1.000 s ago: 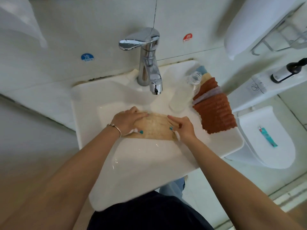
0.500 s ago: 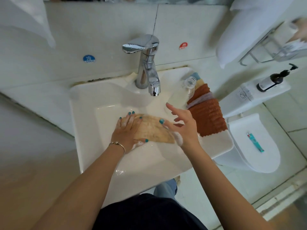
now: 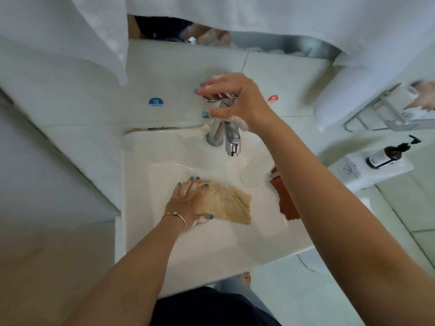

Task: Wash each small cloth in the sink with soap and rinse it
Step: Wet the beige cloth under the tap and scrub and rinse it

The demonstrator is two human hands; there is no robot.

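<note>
Both forearms bare, no sleeves. Left hand: thin gold bangle at wrist, teal polish on nails, white suds on fingers. Right hand: teal nail polish, soap foam clinging near wrist. Dark navy top at bottom edge; blue jeans below.

Left hand flat, palm down, fingers spread. Right hand raised, soapy, fingers curled loosely.

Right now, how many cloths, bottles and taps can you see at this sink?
Cloths: 2, a tan cloth and a rust cloth
Bottles: 2, a clear bottle and a dark pump bottle
Taps: 1, the tap
Total: 5
</note>
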